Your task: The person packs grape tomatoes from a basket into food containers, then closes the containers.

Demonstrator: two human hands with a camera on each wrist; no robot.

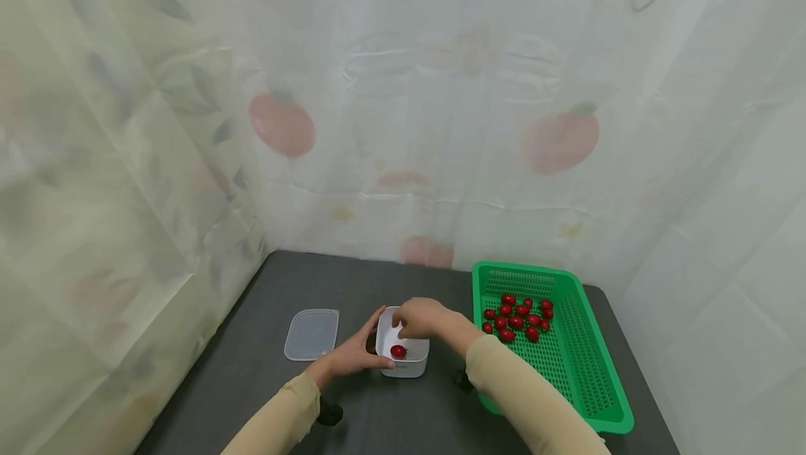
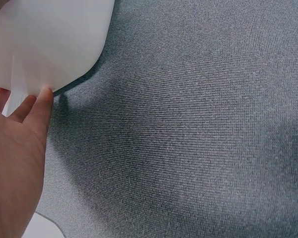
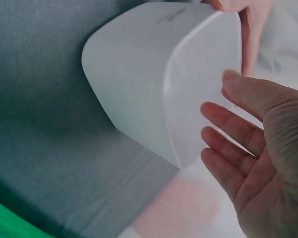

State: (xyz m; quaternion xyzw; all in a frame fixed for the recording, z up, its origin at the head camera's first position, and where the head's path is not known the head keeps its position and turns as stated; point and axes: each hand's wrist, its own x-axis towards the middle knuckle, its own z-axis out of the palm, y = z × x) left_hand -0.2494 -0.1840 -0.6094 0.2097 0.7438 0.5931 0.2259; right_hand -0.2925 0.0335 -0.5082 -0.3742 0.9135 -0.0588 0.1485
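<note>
A small white plastic container [image 1: 406, 369] stands on the dark table. My left hand [image 1: 354, 355] grips it from the left, thumb along the front wall and fingers towards the back. In the left wrist view, the left fingertips [image 2: 45, 94] press against its white wall [image 2: 44, 44]. One red cherry tomato [image 1: 398, 351] lies inside, near the front. Over the container's opening is my right hand [image 1: 420, 318]. In the right wrist view the right hand [image 3: 268, 144] has its fingers spread apart and nothing between them, beside the container's rim [image 3: 168, 89].
To the right, a green perforated basket [image 1: 592, 343] carries several cherry tomatoes [image 1: 516, 320] towards its back left. A translucent flat lid [image 1: 311, 334] lies left of the container. Printed curtains [image 1: 403, 126] hang behind the table [image 1: 378, 273] and along both sides.
</note>
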